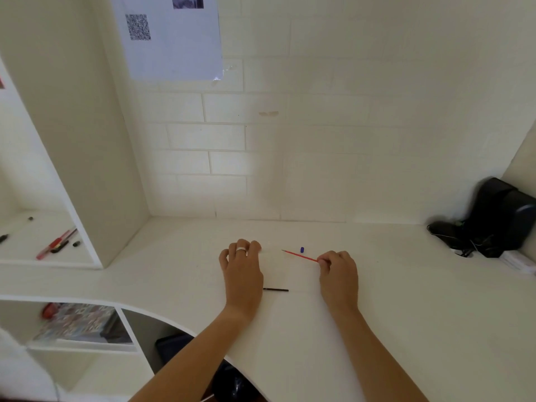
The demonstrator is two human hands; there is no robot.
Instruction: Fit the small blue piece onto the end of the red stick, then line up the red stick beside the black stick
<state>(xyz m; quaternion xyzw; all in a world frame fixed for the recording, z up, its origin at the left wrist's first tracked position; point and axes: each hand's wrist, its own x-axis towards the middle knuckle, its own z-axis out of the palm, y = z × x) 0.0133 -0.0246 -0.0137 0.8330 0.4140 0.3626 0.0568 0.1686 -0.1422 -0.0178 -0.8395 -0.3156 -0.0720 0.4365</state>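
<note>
Desk [406, 300] is the landmark, white, running to a white brick wall [319, 140]. Right hand [338, 274] rests knuckles-up on the desk near its middle, fingers curled, pinching the back end of a thin red pencil [300, 255]. Pencil shaft sticks out from the fingertips toward the left and slightly toward the wall, tip lying low over the desk; cannot tell if the tip touches the surface. Only the gripped end is hidden inside the fingers, rest of the shaft is free. Small blue cap [302, 250] sits on the desk just beyond the pencil, on the wall side, apart from the fingers.

Left hand [242, 268] lies palm-down on the desk, left of the pencil tip, fingers bent with tips pressing on the surface, a pale ring [241, 250] on one finger. It seems to hold down something white at the fingertips, too pale to make out. Short black stick [276, 289] lies flat on the desk between the two hands, nearer the front edge, one end touching or just under the left hand.

Black device with cables [490, 219] sits at the desk's far right corner. Red pen [55, 243] lies on a shelf left of the desk. Paper sheet with a QR code [171, 39] hangs on the wall above the desk.
</note>
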